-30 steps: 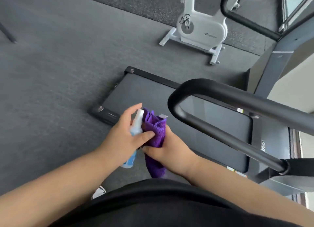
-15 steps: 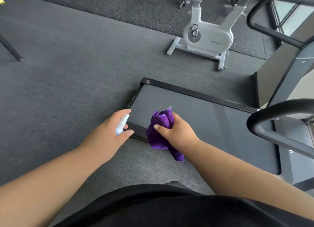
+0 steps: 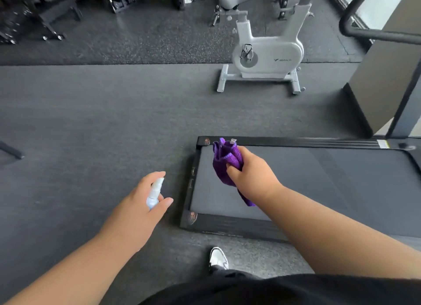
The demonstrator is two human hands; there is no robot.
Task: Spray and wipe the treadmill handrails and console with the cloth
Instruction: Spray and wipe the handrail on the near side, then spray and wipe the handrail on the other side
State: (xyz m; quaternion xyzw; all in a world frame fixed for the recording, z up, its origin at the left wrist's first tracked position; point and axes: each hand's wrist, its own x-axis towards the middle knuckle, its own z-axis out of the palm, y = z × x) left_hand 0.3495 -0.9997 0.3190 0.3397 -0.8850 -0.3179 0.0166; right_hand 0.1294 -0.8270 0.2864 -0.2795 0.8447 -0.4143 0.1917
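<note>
My left hand (image 3: 141,204) grips a small pale blue spray bottle (image 3: 155,194) over the grey floor, left of the treadmill's rear end. My right hand (image 3: 250,174) holds a bunched purple cloth (image 3: 225,161) above the rear corner of the treadmill belt (image 3: 319,179). A black curved handrail (image 3: 369,32) shows at the top right edge. The treadmill's console is out of view.
A white exercise bike (image 3: 266,54) stands on the floor behind the treadmill. Dark gym racks (image 3: 52,10) line the far left. A grey upright post (image 3: 385,81) rises at the right. My white shoe (image 3: 217,258) stands beside the treadmill deck (image 3: 227,227).
My hands have moved apart, the bottle to the left and the cloth to the right. The view has swung away, so the near handrail has left the frame.
</note>
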